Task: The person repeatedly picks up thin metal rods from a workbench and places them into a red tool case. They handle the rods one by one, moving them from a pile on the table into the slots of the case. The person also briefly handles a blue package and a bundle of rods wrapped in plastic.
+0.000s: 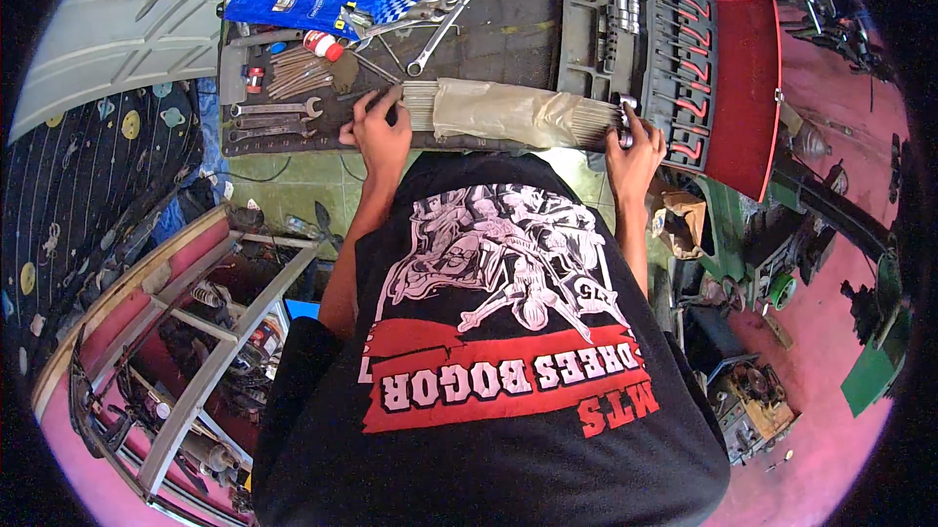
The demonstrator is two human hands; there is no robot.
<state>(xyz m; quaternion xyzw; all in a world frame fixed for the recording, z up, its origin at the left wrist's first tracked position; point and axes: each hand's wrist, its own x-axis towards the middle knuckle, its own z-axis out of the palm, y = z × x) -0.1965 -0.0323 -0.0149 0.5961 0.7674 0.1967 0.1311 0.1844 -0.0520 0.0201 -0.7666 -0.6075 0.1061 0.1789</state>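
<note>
A bundle of thin grey rods, like welding electrodes, lies along the near edge of the dark workbench. Tan paper wrapping covers its middle, and the rod ends stick out on both sides. My left hand is at the left end, fingers bent and apart, with the fingertips close against the rods. At the opposite end, my right hand has thumb and fingers closed around a small shiny metal piece beside the rod tips. What exactly it is stays partly hidden by the fingers.
Left on the bench lie several wrenches, brown rods, a red-and-white bottle and a blue packet. To the right, an open red tool case holds sockets and red-marked tools. A metal frame stands lower left.
</note>
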